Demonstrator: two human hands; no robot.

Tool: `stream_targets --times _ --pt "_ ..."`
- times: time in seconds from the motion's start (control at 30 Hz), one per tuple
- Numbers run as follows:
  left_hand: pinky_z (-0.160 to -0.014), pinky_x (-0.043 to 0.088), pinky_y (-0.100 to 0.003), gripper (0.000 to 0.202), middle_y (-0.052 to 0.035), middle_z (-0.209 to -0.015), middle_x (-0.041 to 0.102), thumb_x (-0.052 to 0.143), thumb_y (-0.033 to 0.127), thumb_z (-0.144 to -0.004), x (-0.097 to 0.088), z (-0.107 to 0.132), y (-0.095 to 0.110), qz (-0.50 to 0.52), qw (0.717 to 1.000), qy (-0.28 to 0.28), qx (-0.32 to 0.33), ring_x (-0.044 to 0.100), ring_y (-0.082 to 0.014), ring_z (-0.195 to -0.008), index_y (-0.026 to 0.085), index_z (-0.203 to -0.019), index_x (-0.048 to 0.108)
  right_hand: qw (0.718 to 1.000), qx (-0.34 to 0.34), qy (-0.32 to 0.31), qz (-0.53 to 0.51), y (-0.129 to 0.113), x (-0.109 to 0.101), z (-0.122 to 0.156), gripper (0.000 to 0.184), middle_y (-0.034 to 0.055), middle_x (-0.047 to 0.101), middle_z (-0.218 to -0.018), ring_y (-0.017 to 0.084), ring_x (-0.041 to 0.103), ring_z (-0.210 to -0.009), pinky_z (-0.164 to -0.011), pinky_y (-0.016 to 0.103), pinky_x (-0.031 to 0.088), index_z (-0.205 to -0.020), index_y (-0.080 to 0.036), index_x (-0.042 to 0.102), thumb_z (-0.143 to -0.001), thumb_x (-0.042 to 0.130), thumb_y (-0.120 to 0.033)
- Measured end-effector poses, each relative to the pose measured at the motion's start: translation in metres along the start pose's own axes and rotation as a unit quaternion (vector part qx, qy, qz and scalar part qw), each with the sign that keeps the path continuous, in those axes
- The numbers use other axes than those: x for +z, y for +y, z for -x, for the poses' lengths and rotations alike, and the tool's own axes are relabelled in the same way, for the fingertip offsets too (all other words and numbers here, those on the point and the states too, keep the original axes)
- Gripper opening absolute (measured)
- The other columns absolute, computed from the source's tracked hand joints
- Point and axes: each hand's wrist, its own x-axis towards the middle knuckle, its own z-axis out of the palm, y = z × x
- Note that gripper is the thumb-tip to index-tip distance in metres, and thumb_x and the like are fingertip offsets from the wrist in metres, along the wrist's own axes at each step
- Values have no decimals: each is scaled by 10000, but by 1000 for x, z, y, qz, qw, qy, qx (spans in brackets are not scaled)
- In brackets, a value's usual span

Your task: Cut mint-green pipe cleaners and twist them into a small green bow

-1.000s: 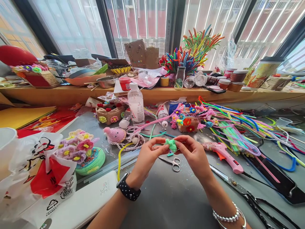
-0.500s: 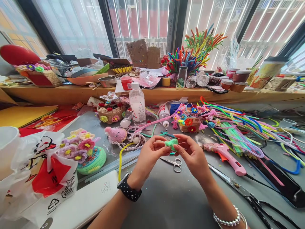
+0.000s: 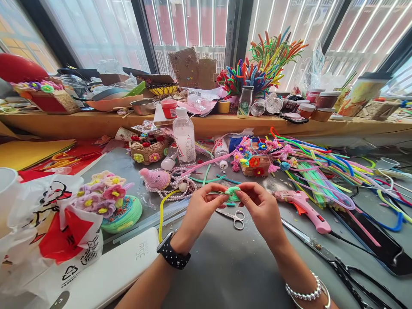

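Between my two hands is a small light-green fuzzy piece (image 3: pixel 232 195), bent pipe cleaner by its look, held above the grey table. My left hand (image 3: pixel 207 209) pinches its left side with thumb and fingers. On its right side, my right hand (image 3: pixel 258 207) grips it the same way. Small silver scissors (image 3: pixel 237 219) lie on the table just below the fingers. A pink glue gun (image 3: pixel 307 209) rests to the right of my right hand. Left of my left hand are a pink knitted figure (image 3: pixel 156 177) and strings of white beads (image 3: pixel 179 175).
Large black-handled scissors (image 3: pixel 322 252) lie at the right, near loose pipe cleaners (image 3: pixel 325 171). A white power bank (image 3: pixel 125 266), a plastic bag (image 3: pixel 61 240) and a bouquet of fuzzy flowers (image 3: pixel 104 197) occupy the left. A clear bottle (image 3: pixel 184 139) stands behind the hands.
The fingers have shifted on the green piece, which now shows a more upright, curled shape between them. Both hands stay in nearly the same place; the view has moved slightly.
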Motion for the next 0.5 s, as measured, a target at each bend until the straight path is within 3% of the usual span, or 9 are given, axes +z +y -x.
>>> stream_targets --times 0.13,0.33,0.5 --pt "-731 467 -272 132 -69 -985 620 653 239 -646 -3 0 1 39 998 -42 -27 576 -184 -867 139 -719 609 1000 -10 9 5 2 0 0 146 32 623 -747 153 582 -657 -579 269 494 -838 -185 560 -743 562 -297" --pt "-821 403 -298 126 -71 -950 633 654 233 -650 -6 -1 0 48 997 -54 -31 553 -195 -914 134 -726 637 998 -35 16 50 2 -2 1 123 30 632 -754 154 584 -662 -595 269 482 -824 -190 576 -755 552 -289" --pt "-759 440 -287 127 -23 -769 633 669 240 -635 -3 1 -2 81 994 -52 -50 576 -138 -747 140 -704 629 997 -45 3 55 0 -2 2 112 21 631 -756 142 572 -651 -600 254 467 -821 -196 591 -767 538 -278"
